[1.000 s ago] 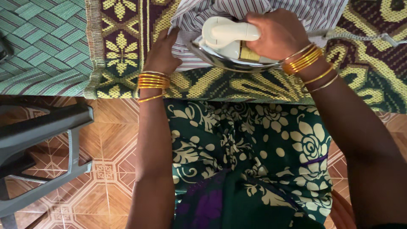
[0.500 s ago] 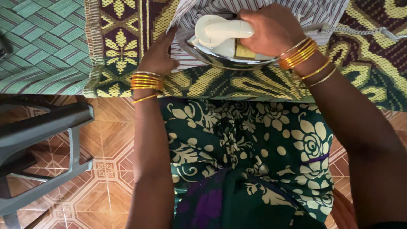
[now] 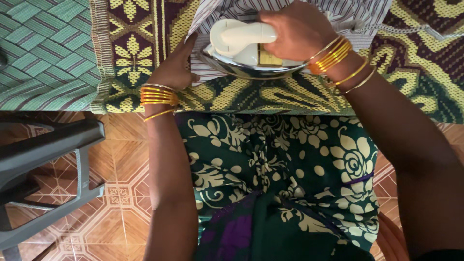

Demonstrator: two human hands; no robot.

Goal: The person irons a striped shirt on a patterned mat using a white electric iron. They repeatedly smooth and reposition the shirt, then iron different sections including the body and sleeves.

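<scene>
My right hand (image 3: 295, 31) grips the cream handle of a clothes iron (image 3: 244, 48), whose metal soleplate rests on a white striped garment (image 3: 212, 17). My left hand (image 3: 176, 70) lies flat on the garment's near left edge, fingers pointing up along it, just left of the iron. The garment is spread over a yellow, maroon and green patterned cloth (image 3: 270, 96) that covers the work surface. Gold bangles circle both wrists. The garment's far part runs out of the top of the view.
A green woven mat (image 3: 46, 53) covers the surface at the left. A grey plastic stool (image 3: 43, 164) stands on the orange tiled floor at lower left. My green floral skirt (image 3: 275, 179) fills the lower middle. A grey cord (image 3: 411, 31) trails off to the right.
The iron and my right hand have slid a little left and farther up the garment. My left hand stays pressed on the garment's edge.
</scene>
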